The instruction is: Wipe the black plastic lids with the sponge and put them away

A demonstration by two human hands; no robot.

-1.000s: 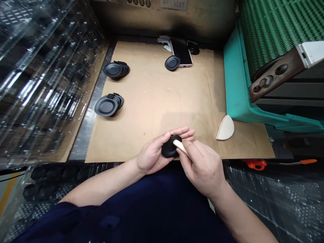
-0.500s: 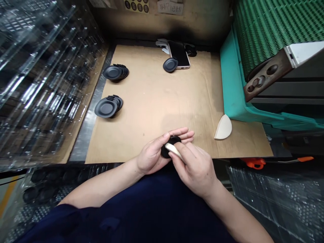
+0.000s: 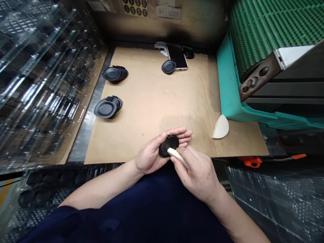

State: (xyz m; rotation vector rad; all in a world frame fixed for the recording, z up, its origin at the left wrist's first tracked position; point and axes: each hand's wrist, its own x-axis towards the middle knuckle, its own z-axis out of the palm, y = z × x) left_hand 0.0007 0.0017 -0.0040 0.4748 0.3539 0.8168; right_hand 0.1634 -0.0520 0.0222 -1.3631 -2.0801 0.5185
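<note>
In the head view, my left hand (image 3: 152, 152) cradles a round black dish-like part (image 3: 165, 144) in its palm, the thumb on the rim and the fingers stretched beneath. My right hand (image 3: 198, 170) pinches a cream-coloured pad (image 3: 178, 157) between thumb and fingers, its tip on the part's surface. A second cream pad, half-round (image 3: 221, 127), lies on the cardboard to the right. To the left are two overlapping rows of black dish-like parts, the far row (image 3: 112, 73) and the near row (image 3: 106, 108). One single part (image 3: 168, 66) rests against a phone (image 3: 177, 56).
Cardboard (image 3: 157, 101) covers the worktop. A teal crate (image 3: 227, 87) and green ribbed belt (image 3: 268, 30) stand right, with a metal bracket (image 3: 258, 77). Stacked clear plastic trays (image 3: 45, 84) rise at left. An orange-handled tool (image 3: 250, 161) sits below the right edge.
My right hand has drawn the pad slightly down and right across the black part, uncovering more of its surface. My left hand keeps its hold. The whole view has shifted a little.
</note>
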